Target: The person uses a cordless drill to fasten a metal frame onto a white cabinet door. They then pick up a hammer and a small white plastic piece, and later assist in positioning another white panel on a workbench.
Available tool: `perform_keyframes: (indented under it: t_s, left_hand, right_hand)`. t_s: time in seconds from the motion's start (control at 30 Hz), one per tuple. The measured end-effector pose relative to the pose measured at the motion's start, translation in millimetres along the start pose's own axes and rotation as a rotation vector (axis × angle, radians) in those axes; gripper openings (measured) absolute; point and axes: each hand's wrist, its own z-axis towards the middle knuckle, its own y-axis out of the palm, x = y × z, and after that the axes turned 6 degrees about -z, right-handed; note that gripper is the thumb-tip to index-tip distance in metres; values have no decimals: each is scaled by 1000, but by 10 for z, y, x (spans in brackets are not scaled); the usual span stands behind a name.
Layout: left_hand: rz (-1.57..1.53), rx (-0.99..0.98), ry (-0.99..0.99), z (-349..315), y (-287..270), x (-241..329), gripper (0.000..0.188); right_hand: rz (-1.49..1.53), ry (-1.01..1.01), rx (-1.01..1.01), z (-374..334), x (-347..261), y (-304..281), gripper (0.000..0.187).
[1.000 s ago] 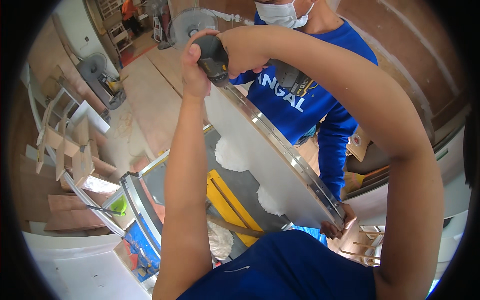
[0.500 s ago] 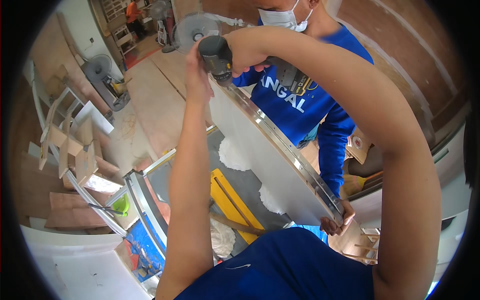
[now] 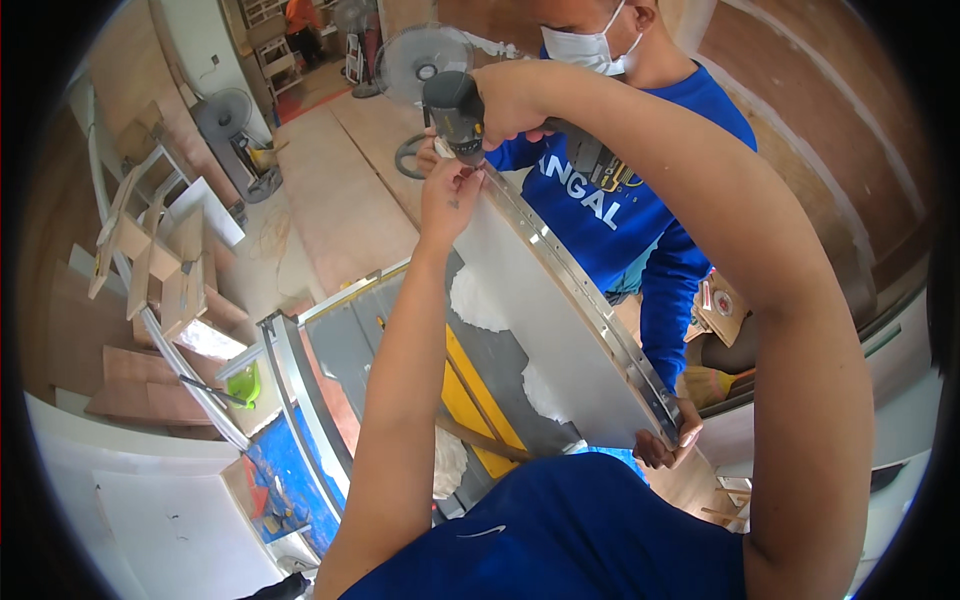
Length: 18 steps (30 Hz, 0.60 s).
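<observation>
My right hand [image 3: 508,103] grips a black and yellow cordless drill [image 3: 455,112], its nose pointing down at the far end of a metal drawer slide [image 3: 572,262]. The slide lies along the top edge of a pale panel [image 3: 545,290] held on edge. My left hand [image 3: 452,198] is closed just under the drill's nose, fingertips pinched together at the panel's far corner. Whatever lies between those fingertips is too small to make out. A co-worker's hand [image 3: 672,440] holds the near end of the panel; another hand of theirs shows partly behind the drill.
The masked co-worker in a blue sweatshirt [image 3: 610,230] stands across the panel. Below it is a grey table [image 3: 350,330] with a yellow strip [image 3: 490,425] and torn white material. Standing fans [image 3: 222,118], wood offcuts [image 3: 190,290] and a green dustpan [image 3: 243,385] are at left.
My left hand has come down from beside the drill body to the panel's corner, its fingers now pinched under the drill's nose. The view has shifted slightly; the drill stays over the slide's far end.
</observation>
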Motion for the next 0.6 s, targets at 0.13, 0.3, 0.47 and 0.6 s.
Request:
perform_keyframes:
  t_s: [0.13, 0.3, 0.47, 0.6]
  left_hand:
    - [167, 22, 47, 16, 21, 5, 11]
    - [309, -14, 84, -11, -146, -28, 13]
    - [511, -53, 333, 73, -79, 39, 19]
    - [704, -81, 401, 22, -332, 280, 20]
  right_hand:
    - [10, 5, 59, -7, 60, 79, 50]
    - [2, -92, 126, -201, -94, 111, 46]
    - [-209, 33, 109, -308, -122, 209, 28]
    - [16, -130, 209, -530, -176, 209, 23]
